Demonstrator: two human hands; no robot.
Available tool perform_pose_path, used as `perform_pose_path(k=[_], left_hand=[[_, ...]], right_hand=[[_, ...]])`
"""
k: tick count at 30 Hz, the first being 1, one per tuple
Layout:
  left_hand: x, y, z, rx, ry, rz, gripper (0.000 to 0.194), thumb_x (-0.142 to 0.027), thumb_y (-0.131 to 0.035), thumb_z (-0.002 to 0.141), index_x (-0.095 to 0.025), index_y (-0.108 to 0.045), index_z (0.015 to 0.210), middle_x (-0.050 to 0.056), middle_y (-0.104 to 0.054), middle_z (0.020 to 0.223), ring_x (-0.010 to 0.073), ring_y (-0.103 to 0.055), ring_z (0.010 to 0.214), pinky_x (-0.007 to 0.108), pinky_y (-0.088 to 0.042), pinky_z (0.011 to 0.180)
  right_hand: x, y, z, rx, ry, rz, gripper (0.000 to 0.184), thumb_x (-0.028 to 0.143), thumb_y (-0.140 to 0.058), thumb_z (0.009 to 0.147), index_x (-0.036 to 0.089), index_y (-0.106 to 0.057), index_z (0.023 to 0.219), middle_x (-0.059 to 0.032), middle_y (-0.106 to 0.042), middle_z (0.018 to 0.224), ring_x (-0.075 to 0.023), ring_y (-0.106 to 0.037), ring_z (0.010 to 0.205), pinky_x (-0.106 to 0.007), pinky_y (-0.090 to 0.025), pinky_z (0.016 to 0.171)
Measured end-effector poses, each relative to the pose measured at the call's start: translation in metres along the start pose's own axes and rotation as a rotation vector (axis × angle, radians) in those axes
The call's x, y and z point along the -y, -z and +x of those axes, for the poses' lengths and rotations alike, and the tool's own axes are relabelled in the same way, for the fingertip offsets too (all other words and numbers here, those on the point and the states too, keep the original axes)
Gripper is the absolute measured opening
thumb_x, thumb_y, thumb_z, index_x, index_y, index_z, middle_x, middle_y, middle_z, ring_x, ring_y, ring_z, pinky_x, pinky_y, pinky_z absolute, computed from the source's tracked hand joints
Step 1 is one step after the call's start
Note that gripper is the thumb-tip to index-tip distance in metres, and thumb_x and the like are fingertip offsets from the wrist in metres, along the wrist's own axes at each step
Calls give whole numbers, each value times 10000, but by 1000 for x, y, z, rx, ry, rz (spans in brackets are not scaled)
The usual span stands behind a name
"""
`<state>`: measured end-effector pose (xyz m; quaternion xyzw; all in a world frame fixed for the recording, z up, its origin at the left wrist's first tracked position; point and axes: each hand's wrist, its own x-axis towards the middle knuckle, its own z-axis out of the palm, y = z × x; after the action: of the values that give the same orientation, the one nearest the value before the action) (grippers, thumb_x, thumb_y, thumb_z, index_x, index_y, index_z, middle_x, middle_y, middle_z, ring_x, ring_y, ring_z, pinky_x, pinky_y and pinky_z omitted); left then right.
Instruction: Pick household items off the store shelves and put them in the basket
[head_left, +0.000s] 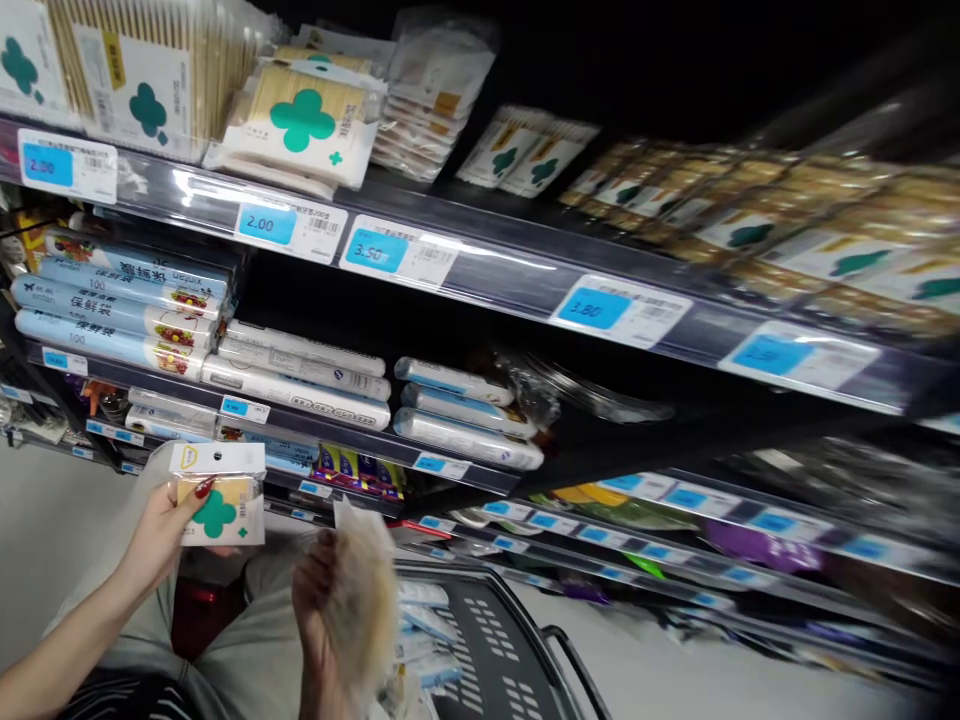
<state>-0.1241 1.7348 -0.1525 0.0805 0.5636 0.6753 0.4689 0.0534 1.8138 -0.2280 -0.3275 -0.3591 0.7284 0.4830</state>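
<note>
My left hand (154, 530) pinches a flat pack of toothpicks (234, 500), its white card printed with a green clover shape, thumb across the front. To its right, my right hand (315, 585) grips a clear plastic packet (364, 590) with pale tan contents, smeared by motion, so its kind is unclear. Both hands are in front of the lower shelves, above my lap. Similar clover-marked packs (304, 120) stand on the upper shelf, beside taller packs of thin sticks (139, 80).
A grey shopping basket (487, 640) holding several packets sits right of my knees. Rolls of food bags (112, 340) and white rolls (300, 395) fill the middle shelf. The upper shelf edge (510, 260), lined with price tags, juts out above. Floor (45, 520) shows at left.
</note>
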Motion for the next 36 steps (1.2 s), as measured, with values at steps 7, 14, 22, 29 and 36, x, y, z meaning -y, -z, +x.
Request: perform_pose_path(k=[7,14,22,29,36], left_hand=[[5,11,3,-36,99,-36,574,-393,-911,453,-97,-671,882,95,-750,717,302,-699,590,352,-592,423],[6,10,0,-78,151,-75,485,-318,-898,466,-125,-674,851,74,-770,792,290,-707,605,351,-614,446],[25,7,0,-44,140,-79,536,-462,-844,579,-95,-706,946,114,-767,821,339,-710,904,372,-615,718],[27,3,-9,212,39,-15,613,-606,-807,549,-171,-729,974,116,-744,1048,341,-605,1151,397,-517,965],[5,-13,-20,284,99,5,611,-168,-898,488,-167,-697,1066,115,-745,1049,358,-652,1060,404,-543,894]], right_hand=[[32,-29,-4,453,260,1344,261,30,-339,878,144,-520,1028,35,-702,858,16,-674,717,19,-359,489],[42,-16,-2,401,330,1121,234,67,-380,899,178,-538,1032,56,-666,814,17,-623,633,-25,-354,460],[30,-3,-8,-83,-63,195,323,494,-768,654,227,-638,781,-20,-682,694,-186,-642,646,-296,-523,555],[11,-51,-18,-230,-111,-48,479,415,-858,499,176,-624,841,-54,-740,797,-188,-674,657,-301,-561,630],[11,-59,-25,-45,-78,-228,474,451,-758,680,204,-605,1054,-102,-711,1097,-244,-668,1028,-340,-556,867]])
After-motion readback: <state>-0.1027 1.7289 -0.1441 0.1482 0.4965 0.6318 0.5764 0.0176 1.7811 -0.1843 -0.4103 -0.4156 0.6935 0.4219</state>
